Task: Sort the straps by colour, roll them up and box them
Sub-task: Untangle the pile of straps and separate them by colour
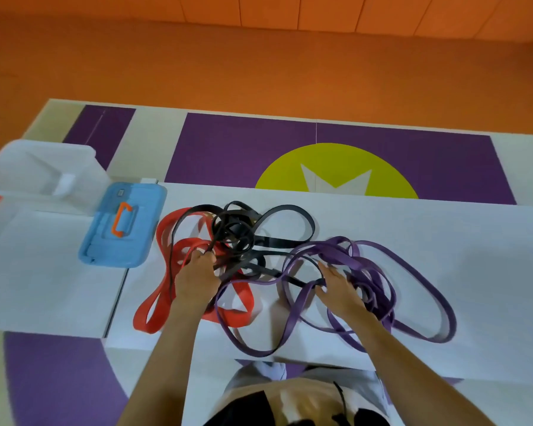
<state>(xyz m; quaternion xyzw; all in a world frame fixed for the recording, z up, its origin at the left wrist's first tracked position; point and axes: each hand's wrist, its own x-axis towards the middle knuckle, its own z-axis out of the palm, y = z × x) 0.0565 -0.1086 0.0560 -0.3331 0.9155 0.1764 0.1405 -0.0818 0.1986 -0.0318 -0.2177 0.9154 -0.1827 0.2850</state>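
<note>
A tangle of straps lies on the white table (443, 229). Red straps (148, 315) spread to the left, black straps (290, 216) sit in the middle at the back, and purple straps (413, 272) loop out to the right. My left hand (196, 281) reaches into the knot where red and black cross, its fingers curled into the black and red straps. My right hand (340, 290) lies over the purple straps, fingers spread, with a black strap running under its fingertips. A clear plastic box (43, 170) stands at the far left.
A blue lid with an orange handle (123, 226) lies flat on the table between the box and the straps. A seam (117, 296) splits the tabletop left of the straps. Beyond the table lies a purple, yellow and orange floor.
</note>
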